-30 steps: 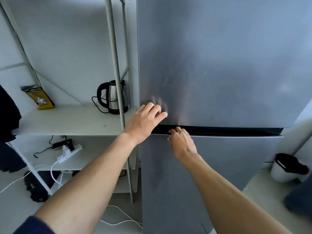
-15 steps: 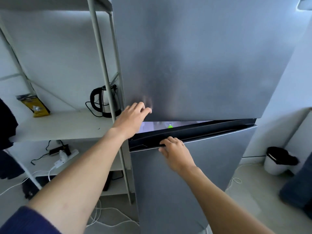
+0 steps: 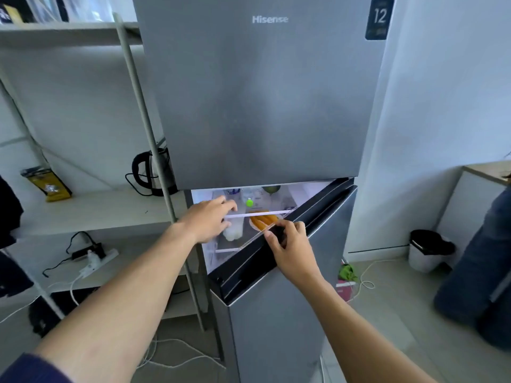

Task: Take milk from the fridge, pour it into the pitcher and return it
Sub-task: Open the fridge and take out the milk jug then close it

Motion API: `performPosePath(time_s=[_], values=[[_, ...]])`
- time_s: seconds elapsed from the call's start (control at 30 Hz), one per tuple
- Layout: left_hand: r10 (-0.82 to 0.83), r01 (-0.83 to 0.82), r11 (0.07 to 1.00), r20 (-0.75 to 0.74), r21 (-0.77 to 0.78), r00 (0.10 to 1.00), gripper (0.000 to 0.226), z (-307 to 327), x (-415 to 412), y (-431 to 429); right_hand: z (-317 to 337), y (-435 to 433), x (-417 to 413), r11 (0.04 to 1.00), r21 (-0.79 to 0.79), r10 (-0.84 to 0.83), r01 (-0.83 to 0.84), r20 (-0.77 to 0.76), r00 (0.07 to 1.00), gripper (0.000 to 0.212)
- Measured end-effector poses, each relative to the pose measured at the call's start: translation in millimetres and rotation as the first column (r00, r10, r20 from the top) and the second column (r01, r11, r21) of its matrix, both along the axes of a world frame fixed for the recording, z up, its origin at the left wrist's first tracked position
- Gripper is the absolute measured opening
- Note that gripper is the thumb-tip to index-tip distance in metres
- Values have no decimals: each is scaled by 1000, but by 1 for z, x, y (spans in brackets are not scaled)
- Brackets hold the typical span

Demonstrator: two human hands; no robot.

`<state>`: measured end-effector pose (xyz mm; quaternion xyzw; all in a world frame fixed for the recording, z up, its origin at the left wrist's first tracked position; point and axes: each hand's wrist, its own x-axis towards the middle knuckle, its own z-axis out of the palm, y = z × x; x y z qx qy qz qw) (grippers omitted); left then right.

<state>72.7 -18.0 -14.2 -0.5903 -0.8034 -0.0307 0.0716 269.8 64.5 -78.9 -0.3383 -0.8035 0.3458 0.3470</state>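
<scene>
The grey fridge [image 3: 265, 106] has its upper door closed and its lower door [image 3: 290, 313] swung partly open toward me. Inside the lit compartment a white milk bottle [image 3: 234, 232] stands on a shelf, and a green cap [image 3: 249, 202] shows just above it. My left hand [image 3: 210, 219] reaches into the compartment with its fingers spread, right beside the bottle; I cannot tell whether it touches it. My right hand [image 3: 290, 244] grips the top edge of the lower door. No pitcher is in view.
Orange food on a plate [image 3: 264, 219] sits right of the bottle. Left of the fridge a metal rack [image 3: 91, 208] holds a kettle [image 3: 154, 172], a yellow packet [image 3: 47, 185] and a power strip [image 3: 95, 259]. A bin [image 3: 428, 250], cables and a person's blue-clad leg [image 3: 481, 272] are at right.
The lower door has swung much wider open. My left hand left the upper door and moved into the compartment next to the bottle. My right hand stayed on the door's edge.
</scene>
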Motion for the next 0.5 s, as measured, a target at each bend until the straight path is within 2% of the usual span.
performPosePath(time_s=[0.13,0.27,0.33,0.5], values=[[-45,46,998,19,-48,999,25,-18,46,-9,6,-6,42,999,-36,-29,33,94,995,42],[-91,97,991,66,-93,994,33,-42,91,-16,11,-8,93,992,-130,6,2,62,998,40],[-112,121,988,97,-97,989,29,-54,116,-15,11,-7,120,989,-149,-8,16,53,999,39],[-185,207,959,124,-194,975,29,-76,170,-1,20,3,189,976,-211,-42,63,105,994,42]])
